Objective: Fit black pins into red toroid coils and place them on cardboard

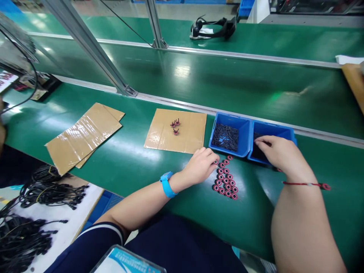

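Note:
My left hand [201, 165] pinches a small red-and-black motor stator [215, 162] by its edge, just above the green bench. Several more stators [226, 181] lie in a close cluster to the right of that hand and below it. My right hand [275, 149] reaches over the rim of the right blue bin [277, 131], thumb and fingers drawn together at dark small parts inside. Whatever those fingertips hold is too small to make out. Beside it, the left blue bin [241, 142] holds many short black pin-like pieces [226, 136].
Three stators with black pins [176, 132] rest on a cardboard sheet [159, 132]. Further left lie overlapping cardboard sheets [85, 132]. A metal frame post [93, 49] rises behind them. Black cable bundles [51, 189] lie lower left. A head strap device [213, 29] sits on the far bench.

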### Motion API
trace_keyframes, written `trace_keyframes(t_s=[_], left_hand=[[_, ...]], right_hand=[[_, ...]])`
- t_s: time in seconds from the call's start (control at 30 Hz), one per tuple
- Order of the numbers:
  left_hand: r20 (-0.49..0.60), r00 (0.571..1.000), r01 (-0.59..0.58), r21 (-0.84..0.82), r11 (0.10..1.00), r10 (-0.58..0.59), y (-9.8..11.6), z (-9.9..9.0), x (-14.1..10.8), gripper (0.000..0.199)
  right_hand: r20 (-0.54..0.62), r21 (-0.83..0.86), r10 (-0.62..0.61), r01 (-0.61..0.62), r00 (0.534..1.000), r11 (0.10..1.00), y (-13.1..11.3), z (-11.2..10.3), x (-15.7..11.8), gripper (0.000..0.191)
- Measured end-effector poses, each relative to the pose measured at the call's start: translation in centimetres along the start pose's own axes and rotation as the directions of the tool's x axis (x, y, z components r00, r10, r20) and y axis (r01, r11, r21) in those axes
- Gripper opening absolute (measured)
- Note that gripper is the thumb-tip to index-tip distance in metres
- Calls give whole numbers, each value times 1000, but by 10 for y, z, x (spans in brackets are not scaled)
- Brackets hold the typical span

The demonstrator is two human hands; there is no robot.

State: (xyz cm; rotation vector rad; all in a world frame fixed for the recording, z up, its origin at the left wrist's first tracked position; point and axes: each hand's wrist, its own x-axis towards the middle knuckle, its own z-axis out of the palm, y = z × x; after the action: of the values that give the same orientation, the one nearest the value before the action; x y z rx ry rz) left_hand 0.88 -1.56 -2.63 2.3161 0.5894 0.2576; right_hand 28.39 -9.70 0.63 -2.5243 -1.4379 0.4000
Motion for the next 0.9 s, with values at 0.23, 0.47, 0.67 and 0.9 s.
trace_keyframes(t_s=[0.23,0.47,0.67,0.9], left_hand=[[-29,984,59,-877,476,-176,1,-19,-4,25],[-21,983,25,-968,248,-181,18,-32,-9,27],[-8,991,20,-978,210,-131,23,-37,-12,27],[-24,994,-4,-981,194,-103,22,-39,-13,31]], right_hand=[[-109,-12,117,-119,987,993,-9,-18,-9,22],[-179,212,-215,251,960,944,-62,-26,-39,15],[72,525,-496,390,865,757,-109,-17,-58,17],[-62,927,-276,157,959,339,-106,-7,-58,9]])
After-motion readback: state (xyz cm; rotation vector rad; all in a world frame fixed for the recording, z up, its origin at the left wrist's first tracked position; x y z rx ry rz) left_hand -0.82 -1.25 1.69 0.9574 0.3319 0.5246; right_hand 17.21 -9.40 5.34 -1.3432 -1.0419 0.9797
